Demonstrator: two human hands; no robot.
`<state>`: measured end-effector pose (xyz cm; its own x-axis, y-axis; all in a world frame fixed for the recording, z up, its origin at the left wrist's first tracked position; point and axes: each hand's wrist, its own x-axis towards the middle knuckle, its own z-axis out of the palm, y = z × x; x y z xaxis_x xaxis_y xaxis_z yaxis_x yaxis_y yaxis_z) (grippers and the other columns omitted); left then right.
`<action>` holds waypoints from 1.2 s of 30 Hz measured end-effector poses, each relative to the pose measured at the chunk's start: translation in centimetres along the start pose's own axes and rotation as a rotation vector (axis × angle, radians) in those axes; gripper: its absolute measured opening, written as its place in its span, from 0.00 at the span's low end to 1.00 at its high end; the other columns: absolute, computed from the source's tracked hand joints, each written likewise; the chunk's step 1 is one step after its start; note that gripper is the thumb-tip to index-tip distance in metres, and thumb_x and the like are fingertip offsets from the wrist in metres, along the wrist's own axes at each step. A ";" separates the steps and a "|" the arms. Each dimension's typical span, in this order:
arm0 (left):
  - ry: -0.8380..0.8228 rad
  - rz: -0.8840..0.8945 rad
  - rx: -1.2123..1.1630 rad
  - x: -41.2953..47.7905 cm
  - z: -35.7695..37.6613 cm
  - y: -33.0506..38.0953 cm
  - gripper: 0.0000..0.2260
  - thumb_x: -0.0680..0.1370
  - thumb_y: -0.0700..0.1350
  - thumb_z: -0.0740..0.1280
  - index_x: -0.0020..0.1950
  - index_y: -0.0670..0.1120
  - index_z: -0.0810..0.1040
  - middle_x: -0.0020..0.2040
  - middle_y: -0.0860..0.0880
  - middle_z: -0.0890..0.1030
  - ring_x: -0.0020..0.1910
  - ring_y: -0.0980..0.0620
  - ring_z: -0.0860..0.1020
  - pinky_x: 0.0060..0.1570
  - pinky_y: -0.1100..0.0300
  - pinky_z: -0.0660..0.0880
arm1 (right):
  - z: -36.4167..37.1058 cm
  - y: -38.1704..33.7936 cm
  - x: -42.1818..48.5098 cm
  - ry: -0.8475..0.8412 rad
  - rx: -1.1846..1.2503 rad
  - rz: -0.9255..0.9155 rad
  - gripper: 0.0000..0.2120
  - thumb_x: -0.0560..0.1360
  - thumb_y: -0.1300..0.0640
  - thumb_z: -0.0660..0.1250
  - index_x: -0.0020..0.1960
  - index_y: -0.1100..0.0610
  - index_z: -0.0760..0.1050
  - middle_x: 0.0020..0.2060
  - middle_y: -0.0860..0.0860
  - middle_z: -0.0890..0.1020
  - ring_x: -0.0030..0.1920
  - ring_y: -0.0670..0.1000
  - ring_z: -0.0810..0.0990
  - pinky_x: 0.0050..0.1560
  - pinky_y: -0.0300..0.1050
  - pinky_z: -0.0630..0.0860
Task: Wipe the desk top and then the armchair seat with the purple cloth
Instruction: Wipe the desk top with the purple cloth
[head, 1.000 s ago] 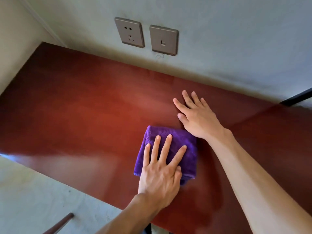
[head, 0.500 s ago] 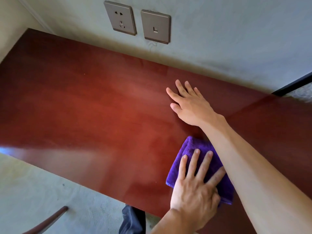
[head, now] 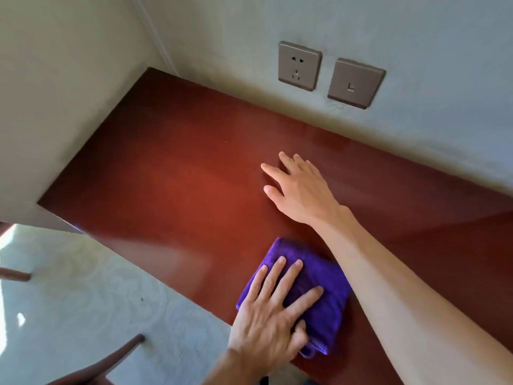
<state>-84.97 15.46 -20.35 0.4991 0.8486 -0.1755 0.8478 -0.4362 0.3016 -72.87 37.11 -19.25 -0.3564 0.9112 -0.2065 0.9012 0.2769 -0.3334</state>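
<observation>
A folded purple cloth (head: 330, 309) lies on the glossy red-brown desk top (head: 172, 184), close to its front edge. My left hand (head: 266, 326) presses flat on the cloth, fingers spread over it and thumb hooked at its near corner. My right hand (head: 302, 193) rests palm down on the bare desk behind the cloth, fingers apart and holding nothing. My right forearm runs along the cloth's right side. Dark wooden armchair bars (head: 111, 359) show at the lower left; the seat is out of view.
The desk fits into a wall corner at the back left. A power socket (head: 299, 66) and a switch plate (head: 355, 83) sit on the back wall above it. Pale floor (head: 83, 295) lies in front of the desk, with another wooden bar (head: 14, 273) at the left edge.
My left hand slid the cloth away from my right hand's fingers toward the desk's front edge. My right hand stayed planted. The view swung left, so the wall corner shows.
</observation>
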 end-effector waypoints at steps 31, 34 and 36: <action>0.277 -0.842 0.025 5.6 -10.8 -33.9 0.31 0.77 0.53 0.49 0.82 0.59 0.55 0.84 0.43 0.50 0.82 0.39 0.46 0.79 0.42 0.46 | 3.6 -4.2 1.7 0.164 -0.112 0.209 0.27 0.79 0.42 0.54 0.78 0.40 0.63 0.81 0.54 0.60 0.81 0.61 0.55 0.80 0.62 0.55; 0.241 -0.750 0.072 8.8 -10.7 -32.3 0.29 0.80 0.52 0.51 0.83 0.59 0.53 0.84 0.43 0.49 0.82 0.38 0.46 0.79 0.41 0.46 | 3.5 -3.8 1.6 0.175 -0.088 0.180 0.26 0.80 0.43 0.57 0.78 0.42 0.64 0.81 0.55 0.61 0.81 0.62 0.56 0.79 0.61 0.55; 0.226 -0.667 0.108 11.2 -10.3 -30.1 0.29 0.81 0.53 0.52 0.83 0.60 0.53 0.84 0.44 0.50 0.82 0.38 0.47 0.79 0.41 0.47 | 3.3 -3.6 1.6 0.181 -0.055 0.171 0.26 0.81 0.43 0.58 0.78 0.45 0.64 0.81 0.55 0.62 0.81 0.61 0.57 0.80 0.61 0.55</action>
<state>-106.73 41.20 -21.73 -0.1717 0.9812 -0.0882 0.9785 0.1802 0.1007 -77.48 36.52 -21.41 -0.1519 0.9847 -0.0859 0.9585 0.1255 -0.2560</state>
